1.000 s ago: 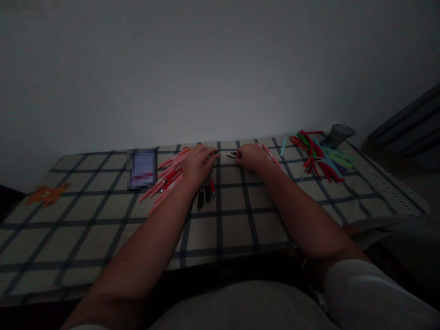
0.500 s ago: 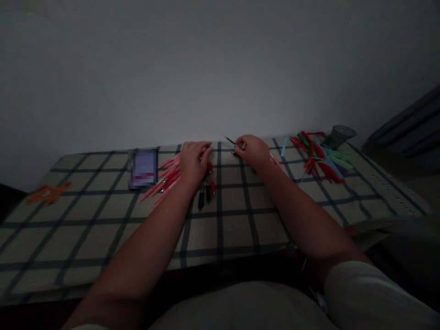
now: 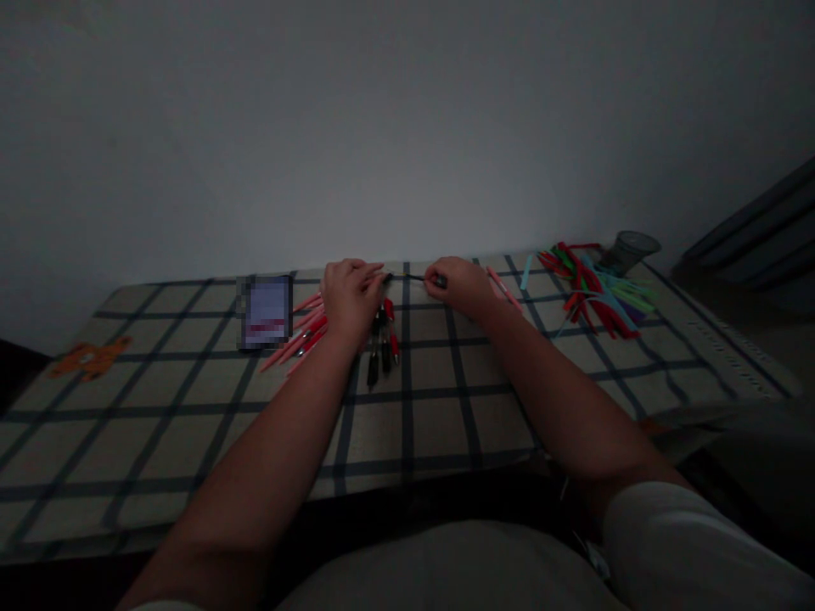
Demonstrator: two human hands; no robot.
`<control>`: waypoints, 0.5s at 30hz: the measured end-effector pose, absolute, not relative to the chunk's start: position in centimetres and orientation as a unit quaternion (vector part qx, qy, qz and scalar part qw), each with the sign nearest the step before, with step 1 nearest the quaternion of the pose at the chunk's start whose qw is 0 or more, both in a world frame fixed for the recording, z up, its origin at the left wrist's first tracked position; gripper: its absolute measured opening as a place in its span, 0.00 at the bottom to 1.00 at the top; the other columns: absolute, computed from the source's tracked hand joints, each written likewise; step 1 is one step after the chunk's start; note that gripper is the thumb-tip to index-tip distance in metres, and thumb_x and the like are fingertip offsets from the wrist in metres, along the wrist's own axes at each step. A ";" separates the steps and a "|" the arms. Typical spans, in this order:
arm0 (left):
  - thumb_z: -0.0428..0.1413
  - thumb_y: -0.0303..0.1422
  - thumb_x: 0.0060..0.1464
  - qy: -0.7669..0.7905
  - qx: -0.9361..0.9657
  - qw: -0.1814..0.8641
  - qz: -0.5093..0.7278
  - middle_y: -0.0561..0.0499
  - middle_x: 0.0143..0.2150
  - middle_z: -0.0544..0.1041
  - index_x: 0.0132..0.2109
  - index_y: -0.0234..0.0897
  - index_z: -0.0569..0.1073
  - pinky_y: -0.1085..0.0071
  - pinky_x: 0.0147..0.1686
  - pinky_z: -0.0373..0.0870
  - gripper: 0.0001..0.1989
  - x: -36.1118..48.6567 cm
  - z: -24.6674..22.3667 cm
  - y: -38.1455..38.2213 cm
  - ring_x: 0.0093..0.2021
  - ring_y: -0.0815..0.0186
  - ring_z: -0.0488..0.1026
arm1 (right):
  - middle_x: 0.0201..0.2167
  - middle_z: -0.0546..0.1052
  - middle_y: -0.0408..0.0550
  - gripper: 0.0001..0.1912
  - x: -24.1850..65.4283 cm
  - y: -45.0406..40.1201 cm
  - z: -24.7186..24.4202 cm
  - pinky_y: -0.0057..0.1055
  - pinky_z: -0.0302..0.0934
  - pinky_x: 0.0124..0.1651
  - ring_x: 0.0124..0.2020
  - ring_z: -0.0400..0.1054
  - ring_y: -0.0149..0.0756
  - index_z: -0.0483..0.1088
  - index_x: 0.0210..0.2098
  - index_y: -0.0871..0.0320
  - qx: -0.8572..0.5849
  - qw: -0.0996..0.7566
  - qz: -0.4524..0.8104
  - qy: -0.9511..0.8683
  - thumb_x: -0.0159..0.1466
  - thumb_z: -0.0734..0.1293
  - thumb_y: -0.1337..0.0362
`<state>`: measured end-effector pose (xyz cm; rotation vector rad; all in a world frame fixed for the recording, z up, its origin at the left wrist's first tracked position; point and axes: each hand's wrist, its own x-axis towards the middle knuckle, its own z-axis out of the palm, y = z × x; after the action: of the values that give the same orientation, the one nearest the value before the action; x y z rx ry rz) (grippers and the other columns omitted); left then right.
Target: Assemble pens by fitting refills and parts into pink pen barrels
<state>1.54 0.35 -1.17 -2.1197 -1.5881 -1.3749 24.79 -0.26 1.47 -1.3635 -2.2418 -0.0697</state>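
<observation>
Head view: dark pen piece (image 3: 415,277) points left, crosswise.

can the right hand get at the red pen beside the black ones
Probably yes: only checked cloth shows between the right hand and the red pen, though the fingers are pinching a slim dark pen part.

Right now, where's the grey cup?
In the head view, the grey cup is at the far right of the table, just behind the colourful strips and well to the right of the right hand.
</observation>
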 end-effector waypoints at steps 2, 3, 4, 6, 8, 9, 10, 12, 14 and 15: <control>0.62 0.38 0.62 -0.525 -0.715 0.079 -0.455 0.47 0.43 0.81 0.46 0.47 0.85 0.55 0.51 0.67 0.09 1.5 -1.2 0.4 0.49 0.53 0.71 | 0.44 0.82 0.52 0.09 24.7 -0.4 1.6 0.34 0.58 0.47 0.46 0.72 0.41 0.78 0.41 0.57 -0.507 0.242 -0.023 -0.827 0.67 0.65 0.66; 0.62 0.38 0.62 -0.522 -0.720 0.078 -0.452 0.47 0.44 0.81 0.47 0.47 0.85 0.55 0.51 0.67 0.09 1.5 -1.2 0.4 0.49 0.53 0.71 | 0.44 0.82 0.52 0.09 24.7 -0.4 1.7 0.34 0.58 0.47 0.47 0.72 0.41 0.78 0.42 0.57 -0.510 0.236 -0.022 -0.827 0.67 0.65 0.66; 0.62 0.38 0.62 -0.519 -0.723 0.077 -0.449 0.47 0.44 0.81 0.47 0.47 0.85 0.55 0.51 0.67 0.09 1.5 -1.2 0.4 0.49 0.53 0.71 | 0.45 0.82 0.52 0.09 24.7 -0.5 1.8 0.34 0.58 0.47 0.47 0.72 0.41 0.78 0.42 0.57 -0.511 0.230 -0.020 -0.828 0.67 0.65 0.66; 0.61 0.38 0.62 -0.517 -0.727 0.076 -0.445 0.47 0.44 0.81 0.47 0.48 0.85 0.54 0.51 0.67 0.09 1.5 -1.2 0.3 0.49 0.53 0.71 | 0.44 0.82 0.51 0.09 24.7 -0.5 1.8 0.33 0.58 0.46 0.47 0.72 0.41 0.78 0.41 0.56 -0.513 0.221 -0.020 -0.829 0.66 0.65 0.66; 0.61 0.38 0.62 -0.518 -0.727 0.078 -0.443 0.47 0.45 0.81 0.47 0.48 0.85 0.54 0.51 0.67 0.09 1.5 -1.3 0.3 0.49 0.52 0.71 | 0.44 0.82 0.51 0.09 24.7 -0.4 1.7 0.33 0.57 0.45 0.47 0.72 0.41 0.78 0.41 0.56 -0.512 0.215 -0.022 -0.831 0.66 0.65 0.65; 0.62 0.37 0.62 -0.518 -0.729 0.079 -0.441 0.47 0.45 0.81 0.47 0.49 0.85 0.54 0.51 0.67 0.09 1.5 -1.3 0.3 0.50 0.52 0.71 | 0.44 0.82 0.51 0.09 24.7 -0.4 1.7 0.33 0.57 0.45 0.47 0.72 0.41 0.78 0.42 0.57 -0.511 0.213 -0.024 -0.832 0.66 0.65 0.65; 0.62 0.37 0.62 -0.518 -0.731 0.080 -0.437 0.47 0.45 0.81 0.47 0.49 0.85 0.53 0.51 0.67 0.09 1.4 -1.4 0.4 0.50 0.52 0.71 | 0.44 0.82 0.51 0.09 24.7 -0.5 1.7 0.33 0.57 0.45 0.47 0.72 0.41 0.78 0.42 0.57 -0.510 0.211 -0.026 -0.834 0.66 0.65 0.65; 0.63 0.38 0.61 -0.513 -0.741 0.079 -0.425 0.47 0.46 0.81 0.48 0.50 0.85 0.53 0.51 0.66 0.09 1.4 -1.5 0.4 0.51 0.51 0.71 | 0.44 0.82 0.51 0.10 24.7 -0.5 1.8 0.33 0.57 0.44 0.47 0.72 0.41 0.78 0.42 0.57 -0.508 0.205 -0.027 -0.836 0.66 0.65 0.65; 0.63 0.38 0.61 -0.507 -0.754 0.077 -0.411 0.47 0.47 0.81 0.49 0.50 0.84 0.53 0.52 0.65 0.10 1.5 -1.6 0.3 0.52 0.51 0.71 | 0.44 0.82 0.51 0.10 24.6 -0.6 1.9 0.33 0.56 0.43 0.46 0.72 0.41 0.78 0.42 0.57 -0.509 0.197 -0.027 -0.837 0.67 0.65 0.65; 0.63 0.38 0.61 -0.504 -0.759 0.075 -0.405 0.47 0.48 0.82 0.49 0.50 0.84 0.52 0.52 0.65 0.10 1.5 -1.5 0.3 0.52 0.50 0.71 | 0.43 0.82 0.51 0.10 24.6 -0.7 1.9 0.33 0.56 0.43 0.45 0.71 0.40 0.78 0.42 0.57 -0.511 0.195 -0.027 -0.837 0.67 0.65 0.65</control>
<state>1.52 0.28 -1.55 -2.2759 -1.5128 -1.2144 24.57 -0.66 1.94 -1.4312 -2.3469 -0.0752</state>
